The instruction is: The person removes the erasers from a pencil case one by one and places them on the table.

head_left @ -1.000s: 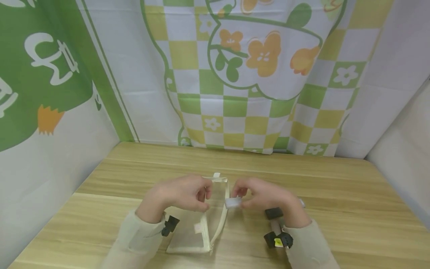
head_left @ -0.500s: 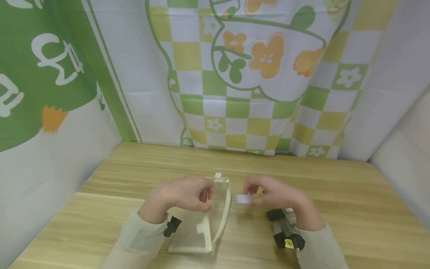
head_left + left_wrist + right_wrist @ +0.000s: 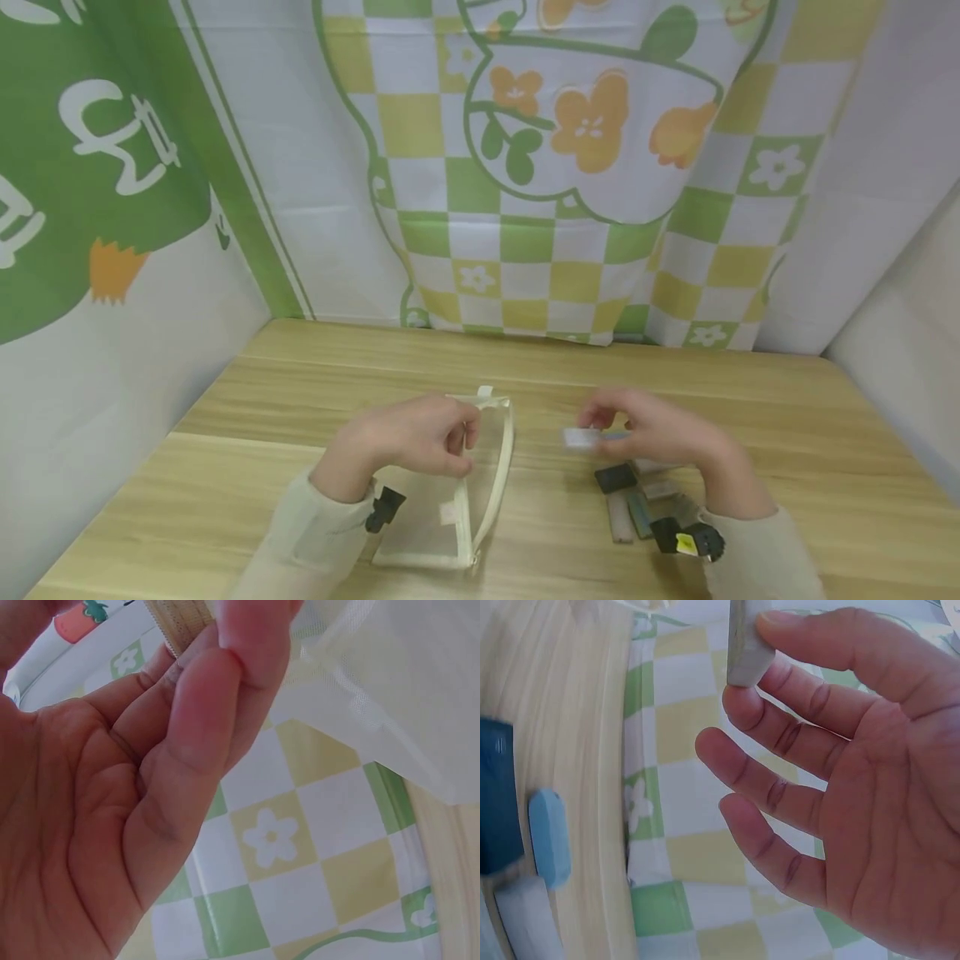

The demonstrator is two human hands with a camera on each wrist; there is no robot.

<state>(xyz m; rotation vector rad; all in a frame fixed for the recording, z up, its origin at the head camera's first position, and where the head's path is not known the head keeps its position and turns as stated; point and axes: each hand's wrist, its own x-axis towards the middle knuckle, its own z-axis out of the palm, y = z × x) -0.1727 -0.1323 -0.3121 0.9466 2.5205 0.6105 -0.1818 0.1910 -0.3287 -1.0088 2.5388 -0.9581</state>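
Note:
My left hand [image 3: 416, 437] pinches the zip edge of a cream see-through mesh pouch [image 3: 420, 521], which lies with its mouth spread. In the left wrist view, the zip [image 3: 180, 626] passes behind curled fingers, and pale mesh [image 3: 390, 690] hangs to the right. Between thumb and fingertips, my right hand [image 3: 656, 425] grips a small whitish rectangular block [image 3: 581, 438], right of the pouch. The right wrist view has that block [image 3: 748, 645] at the top, with the remaining fingers loosely bent. Below the right hand lies a group of small blocks, partly covered by the wrist.
In the group are a black block [image 3: 616, 478], a grey-brown one [image 3: 620, 517] and a grey-green one [image 3: 640, 512]. A blue rounded bar [image 3: 550, 838] shows in the right wrist view. Behind the wooden table [image 3: 352, 358] hangs a checked curtain [image 3: 525, 242].
My right hand has moved right, carrying the whitish block from the pouch's edge to over the group of blocks. More of the group now shows. My left hand stays at the pouch.

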